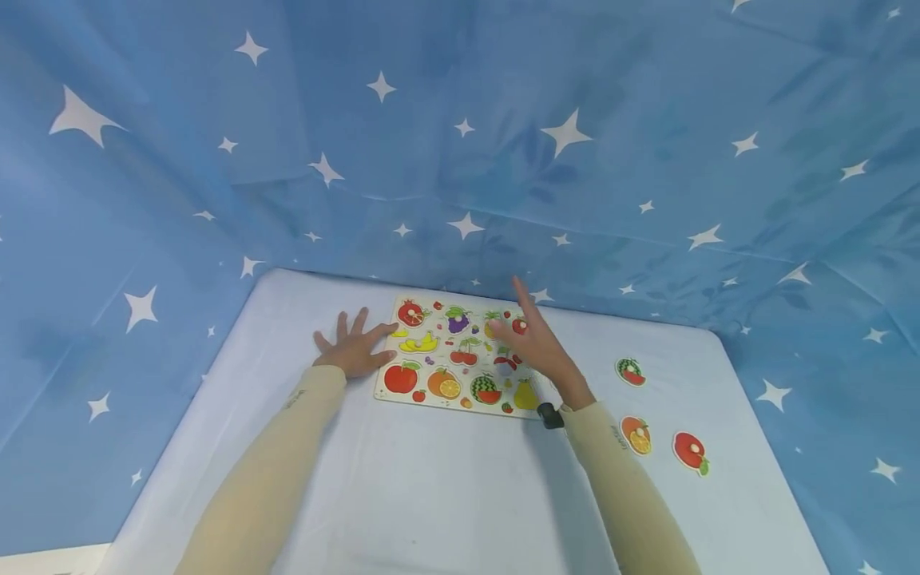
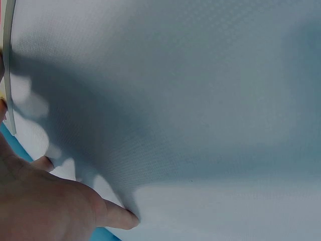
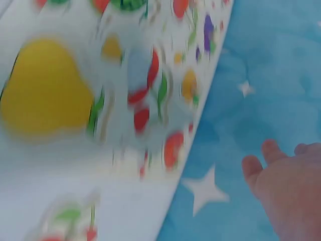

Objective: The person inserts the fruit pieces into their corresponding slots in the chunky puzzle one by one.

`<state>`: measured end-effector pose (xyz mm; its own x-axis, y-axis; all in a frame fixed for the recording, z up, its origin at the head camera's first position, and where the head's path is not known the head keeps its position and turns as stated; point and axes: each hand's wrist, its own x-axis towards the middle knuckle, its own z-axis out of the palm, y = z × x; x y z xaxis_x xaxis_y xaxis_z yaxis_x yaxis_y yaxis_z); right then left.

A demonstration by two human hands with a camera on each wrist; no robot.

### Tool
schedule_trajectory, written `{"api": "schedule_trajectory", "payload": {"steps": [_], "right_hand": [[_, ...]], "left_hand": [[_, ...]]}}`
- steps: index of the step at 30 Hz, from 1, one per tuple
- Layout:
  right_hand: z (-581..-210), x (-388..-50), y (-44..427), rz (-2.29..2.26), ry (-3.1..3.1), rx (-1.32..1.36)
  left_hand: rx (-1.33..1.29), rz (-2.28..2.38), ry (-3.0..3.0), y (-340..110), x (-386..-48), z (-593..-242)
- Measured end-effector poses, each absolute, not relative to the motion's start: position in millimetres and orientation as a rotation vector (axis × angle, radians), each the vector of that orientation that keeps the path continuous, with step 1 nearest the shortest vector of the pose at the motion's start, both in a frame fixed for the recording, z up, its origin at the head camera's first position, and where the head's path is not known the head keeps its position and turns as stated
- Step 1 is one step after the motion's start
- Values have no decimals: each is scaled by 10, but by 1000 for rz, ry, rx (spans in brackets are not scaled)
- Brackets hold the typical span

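Observation:
A fruit puzzle board (image 1: 446,405) lies on the white table, showing a red apple, yellow bananas, cherries, a watermelon and other fruits. My left hand (image 1: 350,351) is at the board's left edge, fingers spread, thumb and a finger on its border; in the left wrist view the hand (image 2: 55,198) shows at the lower left. Above the board's right part is my right hand (image 1: 539,347), fingers extended, holding nothing visible, partly covering fruits there. The right wrist view shows that hand (image 3: 291,181) apart from the board, near a blurred yellow pear (image 3: 45,90).
Right of the board lie a watermelon piece (image 1: 631,371), an orange piece (image 1: 636,435) and a red apple piece (image 1: 690,450), each with a small knob. A blue star-patterned curtain (image 1: 431,144) stands behind the table. A dark band (image 1: 550,415) sits at the right wrist.

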<state>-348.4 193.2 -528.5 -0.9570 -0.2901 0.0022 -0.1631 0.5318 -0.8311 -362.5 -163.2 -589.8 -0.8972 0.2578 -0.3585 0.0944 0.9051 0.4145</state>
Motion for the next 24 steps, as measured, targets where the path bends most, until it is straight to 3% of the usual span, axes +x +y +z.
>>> {"api": "schedule_trajectory", "payload": {"steps": [10, 24], "right_hand": [[-5189, -3258, 2612, -1312, 2736, -270], [-5244, -3007, 3143, -1216, 2779, -84]], "left_hand": [[263, 566, 2652, -1643, -3636, -5916], [276, 570, 2650, -1643, -3622, -5892]]}}
